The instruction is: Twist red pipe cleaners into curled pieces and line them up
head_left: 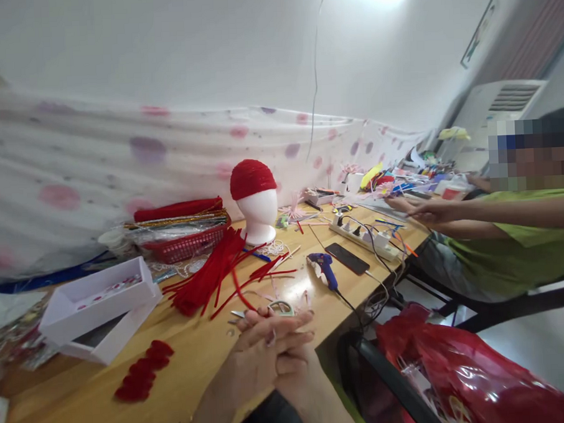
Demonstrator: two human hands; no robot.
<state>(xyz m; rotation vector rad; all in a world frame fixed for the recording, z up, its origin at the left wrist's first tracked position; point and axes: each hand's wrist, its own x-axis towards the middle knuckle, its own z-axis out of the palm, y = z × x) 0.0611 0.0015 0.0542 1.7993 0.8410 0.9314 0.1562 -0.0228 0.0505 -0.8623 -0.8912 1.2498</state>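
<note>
My left hand (257, 342) and my right hand (298, 363) are pressed together above the table's front edge, with fingers bent and overlapping. From the fingertips on their left side a bent red pipe cleaner (239, 292) sticks up. My left hand appears to pinch it. What my right fingers hold is hidden by the overlap. Just behind the fingers lie scissors (281, 307) with pale handles, partly covered. A bundle of red pipe cleaners (198, 280) is spread beyond them. Several fuzzy red pieces (142, 373) lie in a row at the left.
Around stand a foam head (259, 214) with a red wrapped top, a red basket (190, 243), white boxes (99, 300), a blue glue gun (322, 270), a phone (347, 258) and a power strip (362, 239) with cables. At right sits a person in green (499, 252), near a red bag (480, 365).
</note>
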